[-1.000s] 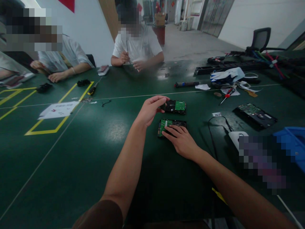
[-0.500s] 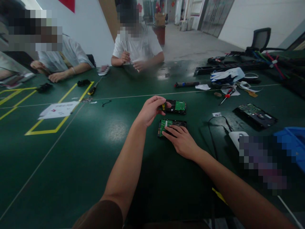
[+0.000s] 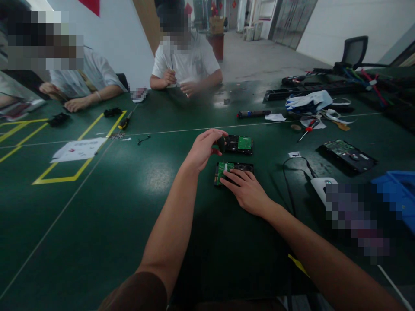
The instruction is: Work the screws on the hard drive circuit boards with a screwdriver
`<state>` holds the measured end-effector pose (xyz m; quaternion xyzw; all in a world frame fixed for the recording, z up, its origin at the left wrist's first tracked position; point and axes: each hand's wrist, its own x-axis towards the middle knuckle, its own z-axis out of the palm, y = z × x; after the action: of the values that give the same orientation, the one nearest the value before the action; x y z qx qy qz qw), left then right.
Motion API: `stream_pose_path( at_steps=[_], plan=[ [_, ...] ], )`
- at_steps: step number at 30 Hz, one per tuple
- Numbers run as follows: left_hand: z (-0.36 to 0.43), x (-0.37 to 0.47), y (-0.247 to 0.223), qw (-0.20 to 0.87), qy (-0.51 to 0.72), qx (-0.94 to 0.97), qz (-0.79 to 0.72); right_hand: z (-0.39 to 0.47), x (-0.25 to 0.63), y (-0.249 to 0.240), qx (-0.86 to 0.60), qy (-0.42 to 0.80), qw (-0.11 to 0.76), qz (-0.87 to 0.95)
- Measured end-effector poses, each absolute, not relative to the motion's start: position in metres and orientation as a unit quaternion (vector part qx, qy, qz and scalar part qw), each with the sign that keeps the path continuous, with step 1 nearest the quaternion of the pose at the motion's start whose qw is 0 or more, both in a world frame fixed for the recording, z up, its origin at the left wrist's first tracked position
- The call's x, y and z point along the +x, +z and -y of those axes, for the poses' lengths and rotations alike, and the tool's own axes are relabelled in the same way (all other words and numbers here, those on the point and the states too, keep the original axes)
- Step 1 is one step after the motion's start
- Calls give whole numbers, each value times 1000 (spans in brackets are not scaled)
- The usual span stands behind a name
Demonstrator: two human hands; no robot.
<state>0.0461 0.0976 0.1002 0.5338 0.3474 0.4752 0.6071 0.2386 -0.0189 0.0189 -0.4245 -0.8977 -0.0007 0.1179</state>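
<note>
My left hand (image 3: 203,150) grips a short dark screwdriver handle (image 3: 221,144) upright between thumb and fingers, above the top edge of the nearer hard drive (image 3: 223,166). Its shaft and tip are too small to make out. On that drive, which lies with its green circuit board upward, my right hand (image 3: 249,192) rests with fingers spread, covering its lower right part. Just behind lies a second hard drive (image 3: 244,144), also board side up and partly hidden by my left hand.
To the right are another hard drive (image 3: 348,156), a white power strip (image 3: 324,188) with a black cable, and a blue bin (image 3: 397,190). Behind them lie a red screwdriver (image 3: 309,128) and gloves (image 3: 308,102). Paper (image 3: 79,150) lies left. Two people sit across the table.
The screwdriver handle has turned in my left fingers: its yellow part faced me before, and a dark side shows now. My right hand stays on the drive.
</note>
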Motion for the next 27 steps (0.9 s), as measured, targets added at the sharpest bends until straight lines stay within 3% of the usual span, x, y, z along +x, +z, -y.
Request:
stream_pose_path(
  at_steps=[21,27],
  plan=[
    [-97,46,101,666,460,507,-298,19,239,18,-425,-5,123,897],
    [-96,47,99,632,460,538,-317,19,239,18,-426,1,118,897]
  ],
)
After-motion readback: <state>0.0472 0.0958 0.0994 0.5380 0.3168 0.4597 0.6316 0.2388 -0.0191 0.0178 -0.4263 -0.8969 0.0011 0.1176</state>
